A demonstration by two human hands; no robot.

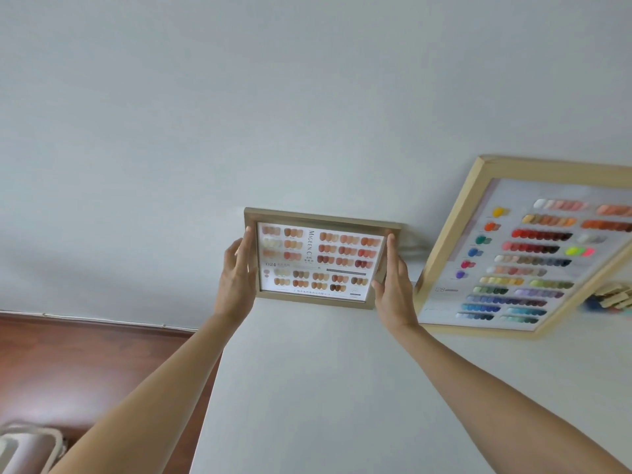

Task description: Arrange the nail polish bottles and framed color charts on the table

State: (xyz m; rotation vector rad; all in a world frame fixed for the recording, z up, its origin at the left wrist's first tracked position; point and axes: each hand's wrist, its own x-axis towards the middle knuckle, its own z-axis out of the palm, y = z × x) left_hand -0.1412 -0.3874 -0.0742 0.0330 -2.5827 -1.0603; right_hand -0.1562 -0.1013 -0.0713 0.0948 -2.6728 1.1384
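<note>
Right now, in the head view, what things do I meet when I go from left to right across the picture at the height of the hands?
Left hand → small frame → right hand → large frame.

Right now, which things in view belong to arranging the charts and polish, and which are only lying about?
For the job:
- small chart, held by left hand and right hand
- big chart
- table

Just there:
- wooden clips at the right edge
- pale object on the floor
</note>
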